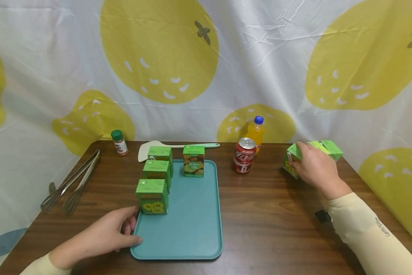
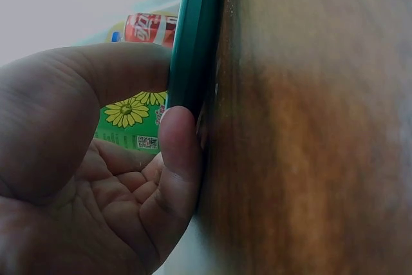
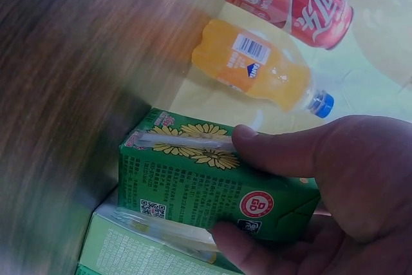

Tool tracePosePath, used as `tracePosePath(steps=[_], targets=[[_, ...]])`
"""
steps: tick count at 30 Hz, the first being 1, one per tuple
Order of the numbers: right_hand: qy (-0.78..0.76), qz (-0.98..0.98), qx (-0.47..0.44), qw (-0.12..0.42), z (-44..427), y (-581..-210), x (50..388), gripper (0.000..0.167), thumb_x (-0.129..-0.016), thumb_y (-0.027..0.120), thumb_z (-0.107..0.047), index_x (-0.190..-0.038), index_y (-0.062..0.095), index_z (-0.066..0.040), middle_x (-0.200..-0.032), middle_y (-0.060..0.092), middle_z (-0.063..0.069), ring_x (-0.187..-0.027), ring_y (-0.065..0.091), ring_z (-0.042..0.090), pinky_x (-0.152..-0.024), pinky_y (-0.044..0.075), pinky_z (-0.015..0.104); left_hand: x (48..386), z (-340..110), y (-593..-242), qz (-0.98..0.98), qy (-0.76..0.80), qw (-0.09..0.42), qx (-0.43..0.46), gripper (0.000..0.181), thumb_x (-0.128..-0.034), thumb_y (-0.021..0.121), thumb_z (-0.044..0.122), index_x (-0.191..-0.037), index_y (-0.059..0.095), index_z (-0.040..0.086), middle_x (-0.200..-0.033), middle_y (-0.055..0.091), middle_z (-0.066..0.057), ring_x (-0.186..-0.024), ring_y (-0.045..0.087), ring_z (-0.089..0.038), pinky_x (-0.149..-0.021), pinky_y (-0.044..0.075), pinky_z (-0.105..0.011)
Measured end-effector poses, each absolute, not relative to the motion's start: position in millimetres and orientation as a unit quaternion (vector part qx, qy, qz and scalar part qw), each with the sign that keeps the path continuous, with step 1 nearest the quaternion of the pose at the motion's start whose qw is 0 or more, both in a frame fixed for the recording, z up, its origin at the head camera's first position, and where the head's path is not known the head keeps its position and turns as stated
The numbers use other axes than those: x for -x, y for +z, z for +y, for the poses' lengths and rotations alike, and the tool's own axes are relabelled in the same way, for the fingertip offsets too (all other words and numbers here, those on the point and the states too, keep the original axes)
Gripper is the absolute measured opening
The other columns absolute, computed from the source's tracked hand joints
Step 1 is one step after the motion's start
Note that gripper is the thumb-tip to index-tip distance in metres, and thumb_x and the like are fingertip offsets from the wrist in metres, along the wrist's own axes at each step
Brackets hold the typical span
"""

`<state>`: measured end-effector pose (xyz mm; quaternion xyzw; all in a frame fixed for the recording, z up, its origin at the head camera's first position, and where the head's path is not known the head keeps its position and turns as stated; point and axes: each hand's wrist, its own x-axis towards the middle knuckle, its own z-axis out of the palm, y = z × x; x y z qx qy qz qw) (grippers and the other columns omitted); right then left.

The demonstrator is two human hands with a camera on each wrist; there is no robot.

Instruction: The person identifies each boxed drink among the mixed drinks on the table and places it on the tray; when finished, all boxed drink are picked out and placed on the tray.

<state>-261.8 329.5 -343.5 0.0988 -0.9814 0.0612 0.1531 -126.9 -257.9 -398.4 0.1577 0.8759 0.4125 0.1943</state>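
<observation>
At the tray's left edge, my left hand (image 1: 104, 233) pinches the rim of the teal tray (image 1: 195, 229), thumb over the top and a finger against the outer side. Three green drink cartons (image 1: 153, 196) stand in a row along the tray's left side, and a similar carton with a brown front (image 1: 193, 162) stands at its back. On the far right of the table, my right hand (image 1: 317, 170) grips a green drink carton (image 3: 187, 185) with a straw on its side, thumb on one face and fingers on the opposite one. Another green carton (image 3: 129, 246) is right beside it.
A red cola can (image 1: 244, 156) and an orange drink bottle (image 1: 255, 131) stand between tray and right hand. Behind the tray lies a white spatula (image 1: 147, 149). A green-capped spice jar (image 1: 120, 143) and metal tongs (image 1: 75, 179) are at left. A patterned cloth hangs behind.
</observation>
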Motion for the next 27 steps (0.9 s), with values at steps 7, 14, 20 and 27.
tracePosePath(steps=[7, 14, 20, 27], targets=[[0.064, -0.981, -0.104, 0.153, 331.7, -343.4, 261.8, 0.059, -0.095, 0.086, -0.025, -0.138, 0.056, 0.001, -0.117, 0.072, 0.032, -0.097, 0.071, 0.056, -0.071, 0.056, 0.075, 127.2, -257.9, -398.3, 0.875, 0.413, 0.193, -0.162, 0.044, -0.0917, 0.092, 0.022, -0.114, 0.060, 0.001, -0.085, 0.061, -0.005, -0.063, 0.061, -0.016, -0.046, 0.056, -0.034], [0.078, -0.979, -0.112, 0.151, 330.9, -342.0, 262.5, 0.058, -0.095, 0.087, -0.027, -0.140, 0.060, -0.002, -0.117, 0.074, 0.030, -0.097, 0.072, 0.055, -0.072, 0.056, 0.074, 127.1, -258.7, -398.8, 0.874, 0.415, 0.194, -0.160, 0.044, -0.0919, 0.092, 0.022, -0.113, 0.060, 0.001, -0.085, 0.061, -0.005, -0.065, 0.061, -0.016, -0.047, 0.057, -0.034], [0.090, -0.982, -0.108, 0.122, 329.4, -338.8, 262.2, 0.071, -0.096, 0.088, -0.032, -0.152, 0.058, -0.001, -0.131, 0.071, 0.033, -0.108, 0.071, 0.056, -0.078, 0.057, 0.074, 126.8, -258.5, -399.4, 0.874, 0.417, 0.189, -0.166, 0.043, -0.0916, 0.092, 0.022, -0.111, 0.060, 0.002, -0.084, 0.061, -0.005, -0.063, 0.061, -0.016, -0.046, 0.057, -0.035], [0.107, -0.984, -0.108, 0.089, 320.9, -333.6, 258.2, 0.074, -0.097, 0.087, -0.038, -0.157, 0.058, -0.005, -0.132, 0.072, 0.032, -0.103, 0.072, 0.051, -0.075, 0.058, 0.069, 127.4, -258.3, -398.7, 0.874, 0.415, 0.193, -0.162, 0.040, -0.0914, 0.092, 0.022, -0.106, 0.060, 0.004, -0.082, 0.062, -0.005, -0.061, 0.061, -0.016, -0.046, 0.056, -0.034]])
